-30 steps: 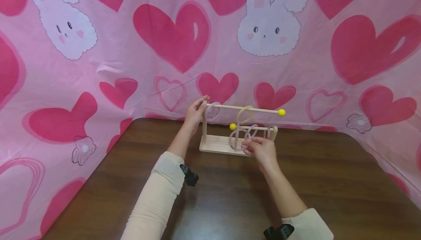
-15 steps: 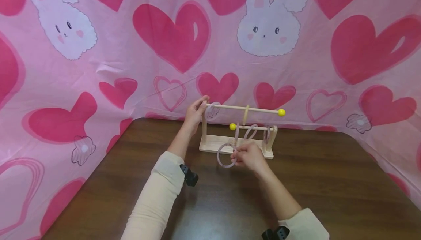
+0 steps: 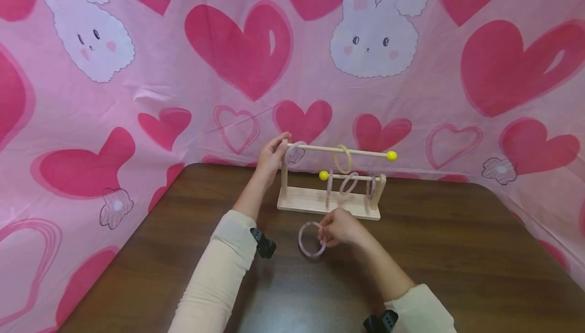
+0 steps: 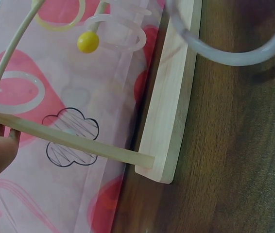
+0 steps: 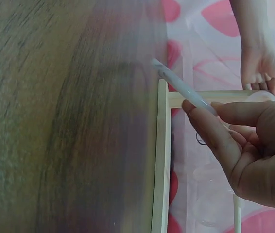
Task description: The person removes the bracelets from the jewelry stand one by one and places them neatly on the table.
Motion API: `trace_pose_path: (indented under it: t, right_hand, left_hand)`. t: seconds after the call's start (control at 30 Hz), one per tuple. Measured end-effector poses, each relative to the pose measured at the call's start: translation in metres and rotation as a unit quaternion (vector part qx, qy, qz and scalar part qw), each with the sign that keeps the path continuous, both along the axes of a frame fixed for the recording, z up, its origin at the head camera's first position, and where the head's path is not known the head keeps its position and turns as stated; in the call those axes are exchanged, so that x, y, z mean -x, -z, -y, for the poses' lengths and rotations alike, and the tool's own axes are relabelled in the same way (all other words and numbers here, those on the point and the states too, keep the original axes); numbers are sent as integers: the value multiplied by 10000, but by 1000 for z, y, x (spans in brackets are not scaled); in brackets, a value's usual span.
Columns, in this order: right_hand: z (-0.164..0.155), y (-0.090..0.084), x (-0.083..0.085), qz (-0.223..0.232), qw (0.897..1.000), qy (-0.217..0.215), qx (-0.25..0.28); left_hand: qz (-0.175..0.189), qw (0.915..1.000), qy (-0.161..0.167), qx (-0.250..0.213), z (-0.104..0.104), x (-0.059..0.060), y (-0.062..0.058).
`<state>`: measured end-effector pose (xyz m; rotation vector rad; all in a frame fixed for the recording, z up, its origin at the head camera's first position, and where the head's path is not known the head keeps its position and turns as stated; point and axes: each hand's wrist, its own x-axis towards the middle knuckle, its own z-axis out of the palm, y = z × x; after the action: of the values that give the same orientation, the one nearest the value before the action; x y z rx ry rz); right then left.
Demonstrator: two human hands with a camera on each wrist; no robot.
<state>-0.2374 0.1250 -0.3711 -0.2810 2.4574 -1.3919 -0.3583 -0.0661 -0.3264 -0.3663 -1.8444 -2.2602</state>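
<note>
My right hand pinches a pale lilac bangle between thumb and fingertips, over the table in front of a wooden bangle stand. In the right wrist view this bangle shows edge-on. My left hand grips the top of the stand's left post, its thumb toward the head camera. Beside that hand, another pale bangle hangs at the post end of the upper rod. A yellow bangle hangs midway along this rod. Three lilac bangles hang from the lower rod, one near its free end.
Yellow balls cap the rods: the upper one's knob points right, the lower one's knob points left. The dark wooden table extends around the stand. A pink cloth with hearts and rabbits hangs close behind.
My right hand has carried the lilac bangle away from the lower rod, down and left toward me. The yellow bangle has swivelled on its rod. My left hand has stayed put.
</note>
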Motion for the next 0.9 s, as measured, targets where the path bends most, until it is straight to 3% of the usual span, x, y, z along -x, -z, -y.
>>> trace_pose_path:
  t: [0.2,0.6,0.9]
  right_hand:
    - [2,5,3,184,9994,-60,-302]
    - [5,12,12,393,9992,-60,-50]
    - [5,22,21,695,9949,-118,723]
  left_hand:
    - [-3,10000,-21,18,-1,1,1]
    - [66,10000,11,-39,-1,2,0]
    - [86,9999,20,-56,-1,1,1]
